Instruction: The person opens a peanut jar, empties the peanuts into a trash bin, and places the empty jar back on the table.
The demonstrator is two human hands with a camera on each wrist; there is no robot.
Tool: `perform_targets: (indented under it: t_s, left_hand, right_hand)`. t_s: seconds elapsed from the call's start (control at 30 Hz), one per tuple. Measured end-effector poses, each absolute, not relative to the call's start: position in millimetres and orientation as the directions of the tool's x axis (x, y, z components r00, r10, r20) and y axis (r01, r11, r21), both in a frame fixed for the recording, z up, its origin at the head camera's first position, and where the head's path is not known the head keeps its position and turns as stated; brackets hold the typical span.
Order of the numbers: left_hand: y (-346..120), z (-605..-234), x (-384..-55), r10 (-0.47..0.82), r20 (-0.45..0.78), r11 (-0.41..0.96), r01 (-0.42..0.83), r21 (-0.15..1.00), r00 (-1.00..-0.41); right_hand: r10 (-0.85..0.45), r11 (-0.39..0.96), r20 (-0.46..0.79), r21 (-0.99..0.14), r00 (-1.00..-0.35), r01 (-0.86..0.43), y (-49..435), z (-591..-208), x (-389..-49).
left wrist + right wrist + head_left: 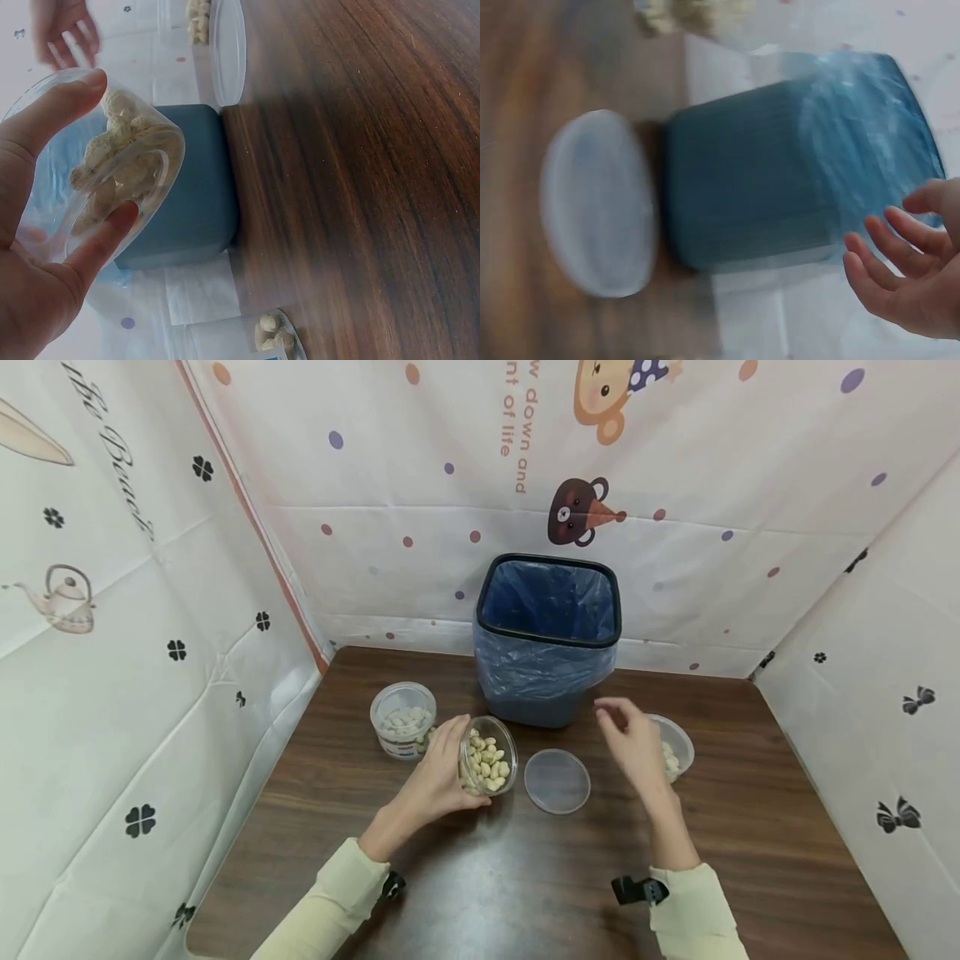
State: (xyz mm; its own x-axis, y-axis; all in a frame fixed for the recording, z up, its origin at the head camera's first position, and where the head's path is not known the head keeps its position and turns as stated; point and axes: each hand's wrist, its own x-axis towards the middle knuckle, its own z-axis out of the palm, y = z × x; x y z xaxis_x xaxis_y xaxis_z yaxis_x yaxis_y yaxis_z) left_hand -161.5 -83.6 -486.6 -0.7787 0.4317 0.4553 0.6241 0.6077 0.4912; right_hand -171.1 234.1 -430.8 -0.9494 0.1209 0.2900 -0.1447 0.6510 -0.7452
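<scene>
Two hands are at work over the brown table [420, 893] in the head view. Left of centre, the left hand [442, 768] holds a clear container [507, 745] by its side, fingers round the wall and thumb low, in front of the bin [525, 706] and raised off the wood. Its mouth tilts up toward the camera, showing pale, shelled-looking nuts [489, 763] inside. The right hand [633, 747] hovers beside the right-hand bowl [681, 742], fingers loosely bent. A clear disc [557, 782] lies flat between the hands; a tub [397, 695] of similar pieces stands further left.

From the left wrist, thumb and a finger straddle the container's wall. It looks thin and smooth, so I judge it light, somewhat springy and a little slippery; a firm squeeze would probably bend it. The best hold seems to be low round the side, clear of the rim, kept level enough that the loose nuts do not roll out. They appear hard, small and easy to pinch singly.

From the right wrist, the right hand's fingers are spread and slightly bent, with nothing visible between them. The disc, blurred, looks thin and is likely easiest to lift by its edge.
</scene>
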Motion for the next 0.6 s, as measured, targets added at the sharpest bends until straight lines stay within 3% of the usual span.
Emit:
perform_targets:
  t_s: [0.1,0.27,0.6]
  left_hand:
    - [-82,-485,-162,0.437,0.458,0.602,0.63,0.49,-0.774]
    - [-81,-484,-163,0.436,0.459,0.597,0.631,0.496,-0.774]
    - [-81,-482,-162,0.433,0.462,0.59,0.631,0.504,-0.774]
  right_hand:
    - [0.206,0.554,0.286,-0.822,-0.936,-0.129,237,-411,-182]
    - [0.255,0.357,0.161,-0.932,-0.953,-0.062,240,-391,-203]
    - [0.249,0.151,0.066,-0.988,-0.966,-0.029,237,-372,-236]
